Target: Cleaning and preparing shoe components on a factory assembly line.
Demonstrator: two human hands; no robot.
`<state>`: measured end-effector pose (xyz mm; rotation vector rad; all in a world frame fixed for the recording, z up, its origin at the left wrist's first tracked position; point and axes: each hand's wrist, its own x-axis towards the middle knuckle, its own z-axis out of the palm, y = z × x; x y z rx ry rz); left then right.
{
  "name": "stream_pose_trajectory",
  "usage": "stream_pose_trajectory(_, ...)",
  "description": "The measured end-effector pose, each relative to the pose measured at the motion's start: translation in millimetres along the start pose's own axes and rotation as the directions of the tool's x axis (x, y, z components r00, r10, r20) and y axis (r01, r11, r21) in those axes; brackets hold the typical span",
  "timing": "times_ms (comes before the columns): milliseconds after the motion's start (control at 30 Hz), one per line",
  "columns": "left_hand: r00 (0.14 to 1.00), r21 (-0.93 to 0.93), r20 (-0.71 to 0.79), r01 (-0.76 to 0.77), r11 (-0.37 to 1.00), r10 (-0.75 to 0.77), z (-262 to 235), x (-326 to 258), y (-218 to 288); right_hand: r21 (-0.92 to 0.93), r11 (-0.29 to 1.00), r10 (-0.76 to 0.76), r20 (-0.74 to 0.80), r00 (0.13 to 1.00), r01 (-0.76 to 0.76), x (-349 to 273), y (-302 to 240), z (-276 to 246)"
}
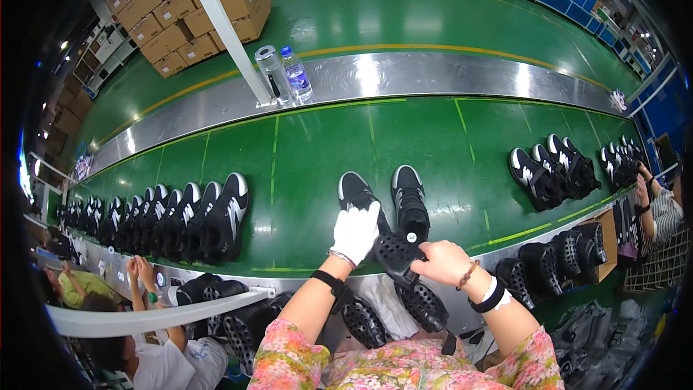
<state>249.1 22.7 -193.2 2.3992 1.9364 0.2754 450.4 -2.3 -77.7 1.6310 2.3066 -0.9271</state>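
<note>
Two black sneakers with white toe tips stand toes away on the green belt in front of me. My left hand (356, 232), in a white glove, is closed over the ankle end of the left sneaker (354, 188). My right hand (446, 266), bare, grips a black perforated plastic shoe form (397, 255) by its right side. The form is tilted between my hands, at the heel end of the right sneaker (409, 191). A round white sticker (412, 237) shows beside it. My left fingertips are partly hidden.
Sneaker rows stand on the belt at left (173, 213) and right (552, 166). More perforated forms (364, 321) line the near ledge. Two bottles (294, 76) stand by a white post (224, 25). Co-workers sit at left (170, 361) and right (660, 209). A white rail (159, 315) crosses lower left.
</note>
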Motion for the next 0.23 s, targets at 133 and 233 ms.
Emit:
stream_pose_trajectory(133, 0.999, -0.237, -0.012, 0.048, 0.970, -0.053, -1, 2, -20, -0.063, 0.998, -0.010, 0.084, 0.996, 0.015, 39, -23, -4)
stream_pose_trajectory(233, 0.988, -0.245, -0.152, -0.003, 0.969, -0.036, 17, -5, -24, -0.144, 0.986, -0.081, -0.004, 0.997, 0.080, 61, -38, 7)
